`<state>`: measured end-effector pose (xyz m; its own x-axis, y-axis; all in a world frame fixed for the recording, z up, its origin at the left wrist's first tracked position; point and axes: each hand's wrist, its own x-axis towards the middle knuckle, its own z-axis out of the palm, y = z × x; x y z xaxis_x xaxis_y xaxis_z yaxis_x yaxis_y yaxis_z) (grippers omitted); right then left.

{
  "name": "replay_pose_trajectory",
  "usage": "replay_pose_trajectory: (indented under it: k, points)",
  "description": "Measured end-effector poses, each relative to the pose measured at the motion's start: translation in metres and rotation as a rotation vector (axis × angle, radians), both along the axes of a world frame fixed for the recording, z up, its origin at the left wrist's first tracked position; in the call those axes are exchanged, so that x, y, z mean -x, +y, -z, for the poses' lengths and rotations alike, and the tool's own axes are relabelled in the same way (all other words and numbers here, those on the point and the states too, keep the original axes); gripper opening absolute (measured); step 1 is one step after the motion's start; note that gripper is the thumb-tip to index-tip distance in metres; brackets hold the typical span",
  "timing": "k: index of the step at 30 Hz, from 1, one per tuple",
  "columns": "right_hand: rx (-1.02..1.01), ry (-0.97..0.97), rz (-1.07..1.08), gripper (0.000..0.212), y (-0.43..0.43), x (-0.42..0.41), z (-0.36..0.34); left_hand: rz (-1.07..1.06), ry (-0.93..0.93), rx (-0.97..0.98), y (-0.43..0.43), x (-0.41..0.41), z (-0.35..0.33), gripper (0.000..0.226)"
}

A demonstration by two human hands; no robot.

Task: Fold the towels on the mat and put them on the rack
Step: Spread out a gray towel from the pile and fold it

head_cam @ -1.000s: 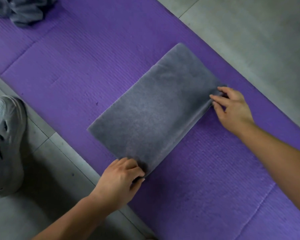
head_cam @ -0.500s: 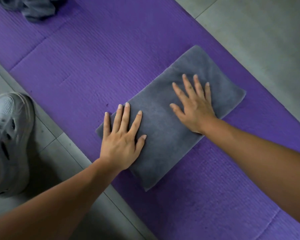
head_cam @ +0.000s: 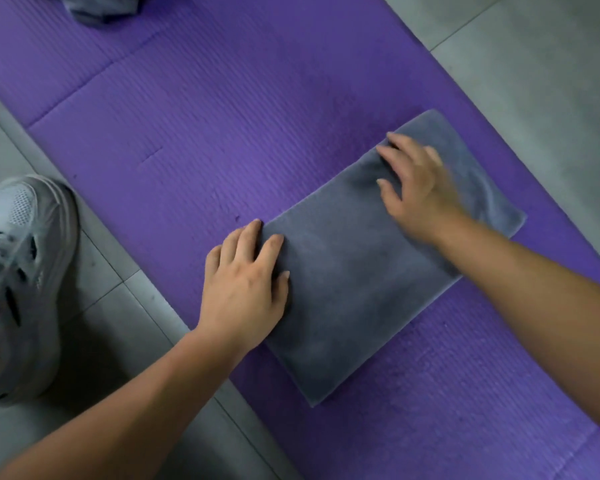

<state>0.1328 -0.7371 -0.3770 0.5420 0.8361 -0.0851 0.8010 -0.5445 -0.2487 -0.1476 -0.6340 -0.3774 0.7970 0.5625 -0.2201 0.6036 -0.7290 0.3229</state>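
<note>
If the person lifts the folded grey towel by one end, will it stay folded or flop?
Probably floppy: the folded grey towel lies limp on the ribbed purple foam mat, so layers may sag open. Likely light, being thin cloth. Pushed, its pile may grip the ribs and bunch.

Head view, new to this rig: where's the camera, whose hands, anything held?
No machine: a person wears one wide-angle camera on the head, looking down at their own bare hands. A folded grey towel lies flat on a purple mat on tiled floor. The left hand rests flat on the towel's near end. The right hand, motion-blurred, lies on its far end; whether it grips is unclear. Crumpled grey cloth sits at the top edge, a grey shoe at left.
</note>
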Motion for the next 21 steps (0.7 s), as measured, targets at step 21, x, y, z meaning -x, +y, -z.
replay_pose_trajectory:
  k: [21]
  points:
    - [0.212, -0.010, -0.161, 0.029, 0.093, -0.094, -0.043, -0.482, -0.161, 0.268, 0.086, -0.005, -0.019, 0.014]
